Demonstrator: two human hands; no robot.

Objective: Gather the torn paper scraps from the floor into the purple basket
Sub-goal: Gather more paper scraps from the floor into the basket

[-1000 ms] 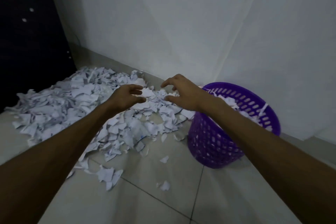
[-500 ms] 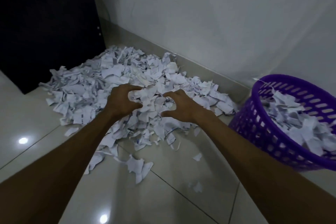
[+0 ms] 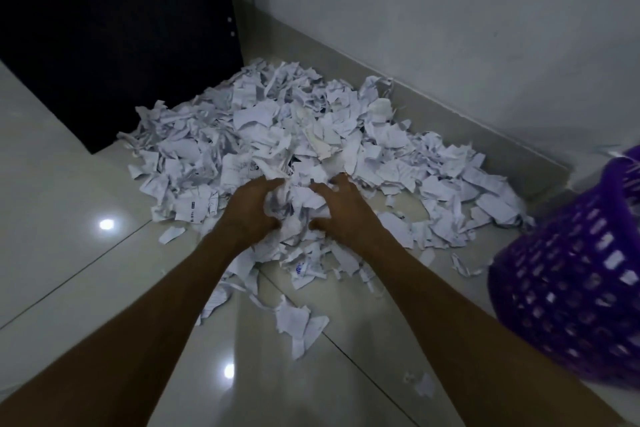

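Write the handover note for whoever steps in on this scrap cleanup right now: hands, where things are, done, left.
Left hand: fingers curled into a bunch of torn white paper scraps at the near edge of the pile, gripping it.
Right hand: gripping the same bunch from the other side.
Large pile of torn white paper scraps: on the glossy tiled floor, against the wall and the dark panel. Loose bits lie nearer the person.
Purple perforated plastic basket: to the right of the pile, partly out of frame; its contents are not visible.
Done: a handful is gathered.
Left: lift it into the basket, then clear the rest.
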